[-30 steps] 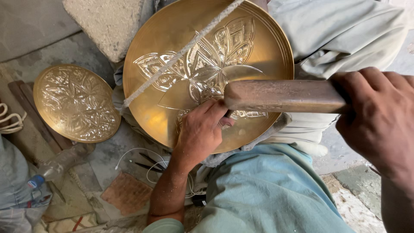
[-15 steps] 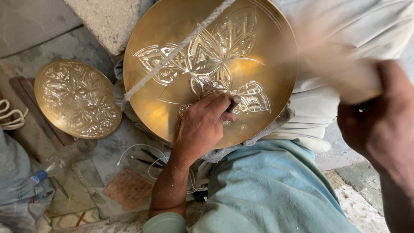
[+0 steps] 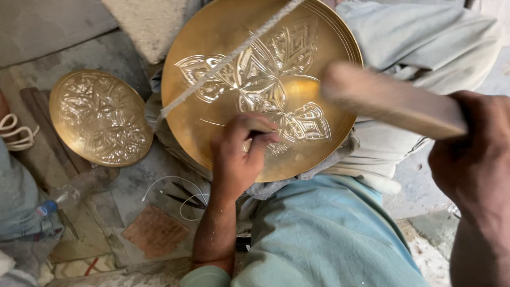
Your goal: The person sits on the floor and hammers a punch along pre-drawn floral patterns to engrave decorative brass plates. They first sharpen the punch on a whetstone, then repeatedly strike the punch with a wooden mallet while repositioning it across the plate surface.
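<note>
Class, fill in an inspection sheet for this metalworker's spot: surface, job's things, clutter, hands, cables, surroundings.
Surface: rough grey floor.
Job's things: large brass plate with engraved flower, cord stretched across it; thin tool under left hand; wooden mallet, blurred.
Clutter: small engraved brass plate, plastic bottle, scissors, brown tile.
Hands: left hand pinches tool on plate; right hand grips mallet.
Cables: white wire.
Surroundings: stone block.
</note>
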